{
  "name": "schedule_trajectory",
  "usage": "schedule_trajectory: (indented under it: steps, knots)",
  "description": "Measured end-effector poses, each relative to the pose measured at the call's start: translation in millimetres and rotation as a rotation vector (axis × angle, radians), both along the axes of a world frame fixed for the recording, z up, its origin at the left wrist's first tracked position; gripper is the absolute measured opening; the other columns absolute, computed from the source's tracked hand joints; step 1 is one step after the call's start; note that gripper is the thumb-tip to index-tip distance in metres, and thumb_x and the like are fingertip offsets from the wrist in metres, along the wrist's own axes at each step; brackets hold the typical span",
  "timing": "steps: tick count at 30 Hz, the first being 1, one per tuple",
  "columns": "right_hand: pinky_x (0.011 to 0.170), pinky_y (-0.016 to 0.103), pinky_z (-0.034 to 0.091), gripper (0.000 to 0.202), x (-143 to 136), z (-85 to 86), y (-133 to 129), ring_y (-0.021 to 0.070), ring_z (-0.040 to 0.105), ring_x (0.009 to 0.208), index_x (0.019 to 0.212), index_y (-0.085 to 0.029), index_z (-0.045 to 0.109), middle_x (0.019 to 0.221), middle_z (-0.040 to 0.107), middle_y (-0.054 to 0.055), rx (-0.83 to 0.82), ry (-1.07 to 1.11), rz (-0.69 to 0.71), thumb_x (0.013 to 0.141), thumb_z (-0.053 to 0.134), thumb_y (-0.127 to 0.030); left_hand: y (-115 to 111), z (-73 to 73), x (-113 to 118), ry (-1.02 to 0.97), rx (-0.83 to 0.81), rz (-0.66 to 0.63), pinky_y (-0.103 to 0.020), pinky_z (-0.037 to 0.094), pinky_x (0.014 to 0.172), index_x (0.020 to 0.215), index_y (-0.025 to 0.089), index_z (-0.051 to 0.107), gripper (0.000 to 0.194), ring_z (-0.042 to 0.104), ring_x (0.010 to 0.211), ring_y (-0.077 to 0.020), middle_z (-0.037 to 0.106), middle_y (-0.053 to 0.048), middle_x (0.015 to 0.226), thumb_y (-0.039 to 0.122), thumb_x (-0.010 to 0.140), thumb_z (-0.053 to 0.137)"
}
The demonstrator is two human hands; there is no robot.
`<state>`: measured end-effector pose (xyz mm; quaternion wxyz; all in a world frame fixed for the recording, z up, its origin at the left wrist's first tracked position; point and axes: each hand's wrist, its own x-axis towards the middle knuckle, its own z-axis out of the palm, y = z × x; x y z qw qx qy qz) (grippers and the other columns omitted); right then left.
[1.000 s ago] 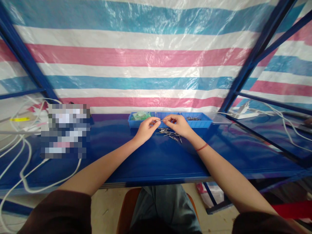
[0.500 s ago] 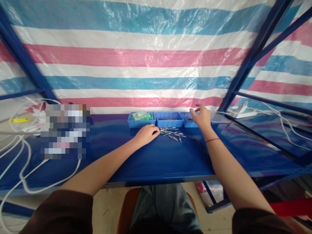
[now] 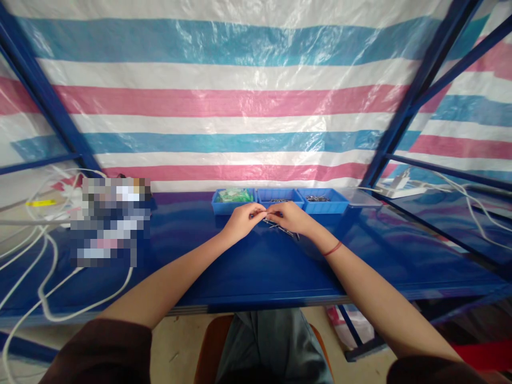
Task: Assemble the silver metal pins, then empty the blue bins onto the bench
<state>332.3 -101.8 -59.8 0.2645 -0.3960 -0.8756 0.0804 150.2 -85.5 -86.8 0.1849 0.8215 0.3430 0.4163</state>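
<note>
My left hand [image 3: 245, 220] and my right hand [image 3: 294, 217] meet fingertip to fingertip over the tabletop. Both are closed in a pinch; whatever sits between the fingers is too small or hidden to make out. Just below and behind my right hand lies a loose pile of slim silver metal pins [image 3: 285, 230], partly covered by the fingers. Behind the hands stand three blue bins side by side. The left bin [image 3: 232, 208] contains clear and green plastic packets, while the middle bin [image 3: 298, 196] and the right bin [image 3: 328, 207] hold small metal pieces.
A flat clear plastic lid [image 3: 364, 198] lies right of the bins. White cables [image 3: 46, 288] loop over the left end of the blue table [image 3: 256, 272], near a blurred-out patch. A white power strip [image 3: 402, 186] rests at the right, behind a blue frame post [image 3: 380, 154].
My right hand has come from over the right bin, leftward and down, to meet my left hand, and its fingers have closed. My left hand remains near the pile.
</note>
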Motion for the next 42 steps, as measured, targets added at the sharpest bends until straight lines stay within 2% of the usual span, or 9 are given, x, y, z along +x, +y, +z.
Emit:
schedule_trajectory:
  steps: [2,5,17,28,34,38,40,42]
  knots:
    - [0.062,0.024,0.039,0.020,2,-0.1,2,0.0136,0.059,0.065,0.084,-0.016,0.070,0.076,0.069,0.004,-0.018,0.074,0.011,0.085,0.051,-0.022,1,-1.8,2,-0.121,-0.083,-0.003,-0.026,0.050,0.073,0.095,0.018,0.062,0.018,0.066,0.080,-0.0159,0.070,-0.003,0.087,0.028,0.080,0.061]
    - [0.065,0.024,0.041,0.020,3,0.7,2,0.0142,0.059,0.070,0.085,-0.015,0.069,0.082,0.070,0.005,-0.053,0.139,0.024,0.085,0.051,-0.024,3,-3.6,2,-0.209,-0.116,-0.005,-0.028,0.050,0.075,0.095,0.017,0.062,0.021,0.066,0.083,-0.0169,0.071,-0.005,0.089,0.030,0.079,0.062]
    - [0.062,0.024,0.043,0.020,0,1.4,0,0.0126,0.057,0.067,0.083,-0.015,0.067,0.077,0.067,0.003,-0.115,0.222,0.052,0.082,0.053,-0.029,0,2.4,1,-0.244,-0.113,-0.033,-0.029,0.050,0.076,0.090,0.016,0.064,0.018,0.064,0.082,-0.0167,0.069,-0.004,0.087,0.032,0.081,0.059]
    - [0.058,0.025,0.042,0.020,1,5.7,0,0.0129,0.056,0.063,0.084,-0.015,0.068,0.075,0.067,0.004,0.056,0.400,-0.079,0.079,0.058,-0.032,6,2.0,-1,-0.303,-0.087,0.020,-0.025,0.048,0.068,0.092,0.016,0.065,0.020,0.061,0.075,-0.0138,0.067,-0.006,0.092,0.031,0.080,0.059]
    - [0.057,0.024,0.042,0.020,-2,11.9,-8,0.0122,0.054,0.061,0.082,-0.016,0.067,0.074,0.066,0.004,0.135,0.372,-0.069,0.081,0.057,-0.033,7,1.7,1,-0.329,-0.164,-0.040,-0.026,0.049,0.071,0.090,0.015,0.064,0.021,0.062,0.077,-0.0143,0.067,-0.005,0.089,0.032,0.080,0.059]
    - [0.060,0.026,0.042,0.021,2,18.5,-11,0.0133,0.055,0.062,0.080,-0.017,0.067,0.075,0.067,0.004,0.224,0.294,-0.091,0.083,0.052,-0.032,9,2.5,-1,-0.249,-0.255,-0.037,-0.028,0.050,0.067,0.099,0.014,0.063,0.028,0.062,0.069,-0.0142,0.068,-0.006,0.083,0.035,0.081,0.058]
    - [0.062,0.027,0.043,0.020,13,21.2,-6,0.0148,0.057,0.064,0.079,-0.017,0.066,0.075,0.067,0.005,0.279,0.284,-0.190,0.082,0.052,-0.031,11,5.0,-6,-0.131,-0.192,0.043,-0.029,0.050,0.068,0.102,0.015,0.064,0.029,0.062,0.068,-0.0149,0.069,-0.006,0.085,0.034,0.081,0.058]
    - [0.065,0.029,0.043,0.019,32,21.6,2,0.0165,0.058,0.066,0.078,-0.018,0.066,0.075,0.067,0.005,0.341,0.286,-0.360,0.081,0.052,-0.030,12,9.3,-15,0.068,-0.046,0.114,-0.030,0.049,0.072,0.097,0.017,0.067,0.022,0.063,0.074,-0.0166,0.069,-0.006,0.088,0.030,0.082,0.056]
